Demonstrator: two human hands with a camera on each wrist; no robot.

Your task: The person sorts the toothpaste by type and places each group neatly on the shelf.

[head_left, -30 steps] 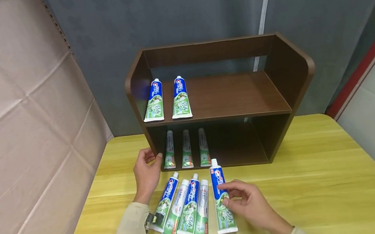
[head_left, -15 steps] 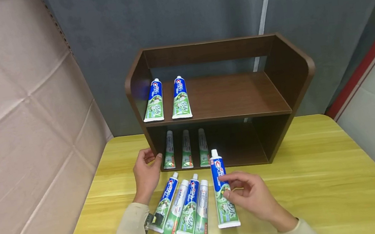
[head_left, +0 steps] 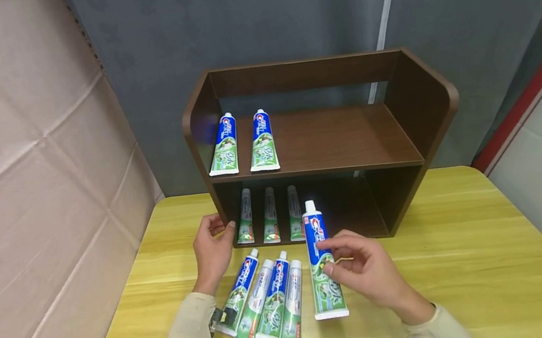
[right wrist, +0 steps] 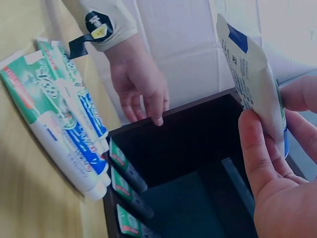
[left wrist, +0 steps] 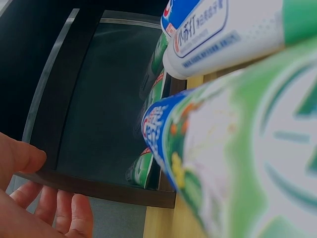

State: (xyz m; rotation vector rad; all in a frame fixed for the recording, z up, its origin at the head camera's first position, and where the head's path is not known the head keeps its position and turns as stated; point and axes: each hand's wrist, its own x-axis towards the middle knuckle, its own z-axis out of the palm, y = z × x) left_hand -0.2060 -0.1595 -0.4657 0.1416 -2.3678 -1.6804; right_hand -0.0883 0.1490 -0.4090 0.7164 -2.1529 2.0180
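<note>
My right hand (head_left: 372,273) pinches a blue-and-green toothpaste tube (head_left: 329,297) between thumb and fingers, cap pointing away. The tube hangs above the table, in front of the lower compartment of a dark brown two-tier shelf (head_left: 344,136). In the right wrist view, the tube's printed pale back (right wrist: 255,74) faces the camera. My left hand (head_left: 212,254) grips the shelf's left side panel, the thumb on one face and the fingers on the other, as the left wrist view shows. Below it lie several toothpaste tubes (head_left: 273,300) side by side, blue-green ones alternating with silver-green ones.
Two blue-green tubes (head_left: 261,144) lie on the upper board's left part. Three silver-green tubes (head_left: 269,217) lie in the lower compartment's left half. A yellow wood-grain table (head_left: 468,257) carries everything, with a dark grey curtain (head_left: 280,8) behind and a pale cloth wall (head_left: 36,182) left.
My right hand has lifted the blue-green tube off the table and moved it forward, toward the shelf. The left hand has stayed on the side panel.
</note>
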